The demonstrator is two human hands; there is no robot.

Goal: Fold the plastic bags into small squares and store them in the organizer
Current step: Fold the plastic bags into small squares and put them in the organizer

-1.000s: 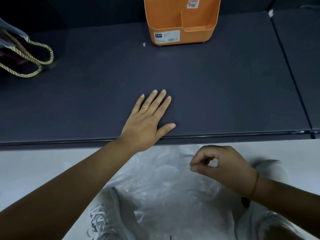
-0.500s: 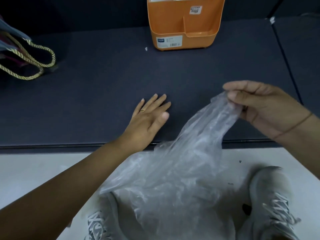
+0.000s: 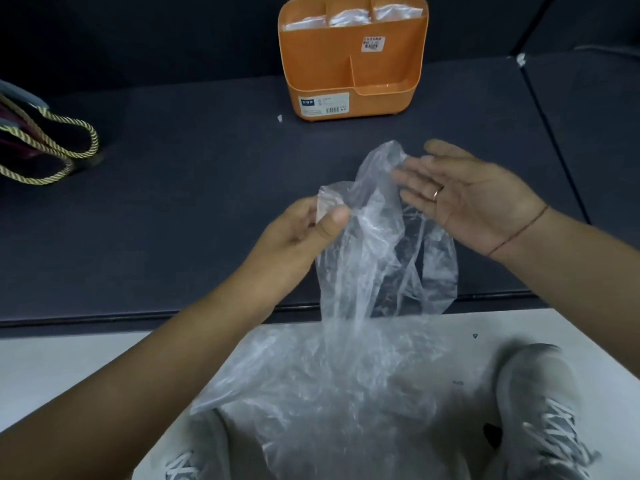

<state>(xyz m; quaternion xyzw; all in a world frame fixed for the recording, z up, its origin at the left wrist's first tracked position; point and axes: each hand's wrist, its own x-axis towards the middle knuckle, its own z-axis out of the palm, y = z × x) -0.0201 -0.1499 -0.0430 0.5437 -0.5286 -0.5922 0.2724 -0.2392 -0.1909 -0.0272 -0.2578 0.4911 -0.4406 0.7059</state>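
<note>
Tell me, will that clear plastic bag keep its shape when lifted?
Probably floppy: the plastic bag hangs crumpled from the left hand that pinches its edge. Likely very light, as a pinch holds it. Perhaps slippery; its film looks glossy.

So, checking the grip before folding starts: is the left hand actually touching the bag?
Touching. The head view shows the left hand pinching the bag at its top edge, the thumb pressed over the plastic against the fingers.

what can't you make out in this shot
Head view only:
1. Organizer labels: too small to read.
2. Folded bags in its rear compartments: number hidden by the walls.
3. Right hand: fingertips blurred behind the plastic bag, contact unclear.
4. Rope-handled bag: cut off by the left edge.
</note>
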